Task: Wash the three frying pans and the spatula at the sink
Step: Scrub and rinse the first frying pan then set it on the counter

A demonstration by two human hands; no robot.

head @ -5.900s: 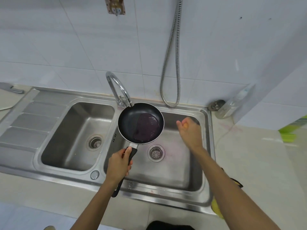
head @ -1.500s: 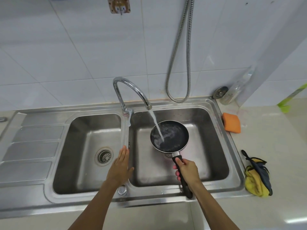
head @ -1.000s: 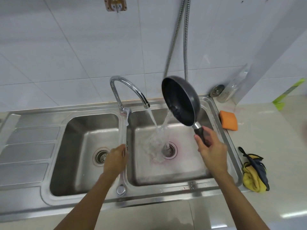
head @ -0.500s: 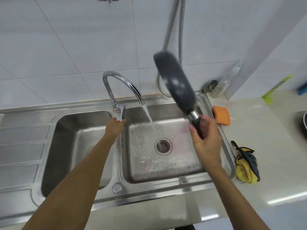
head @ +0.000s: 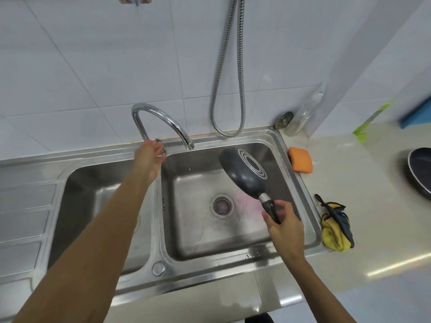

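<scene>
Frying pan (head: 247,171): held in the air over the right basin of the sink (head: 210,271), tilted, ringed underside facing me, rim pointing down toward the far right wall of the basin. My right hand (head: 284,227) grips its black handle, fingers wrapped tight, near side of the basin.

Change: half a second ago water ran from the tap (head: 161,115) and the pan stood higher, against the wall tiles. Now no stream leaves the spout and the pan is lower, flipped bottom-up. My left hand (head: 149,159) has moved to the base of the tap, fingers curled on the small tap handle (head: 159,148), so I judge I just shut it off.

Meaning: rinse of this pan looks done; it's draining. Basin floor is wet, with a pinkish tint near the drain (head: 221,205).

Next I'd park this pan and fetch another. A second dark pan (head: 419,171) sits on the counter at the far right edge, partly cut off; washed or not, can't tell. Third pan and spatula aren't in view.

Around: orange sponge (head: 300,159) on the counter just beside the sink's right rim, yellow cloth (head: 335,227) nearer me on the same side.
</scene>
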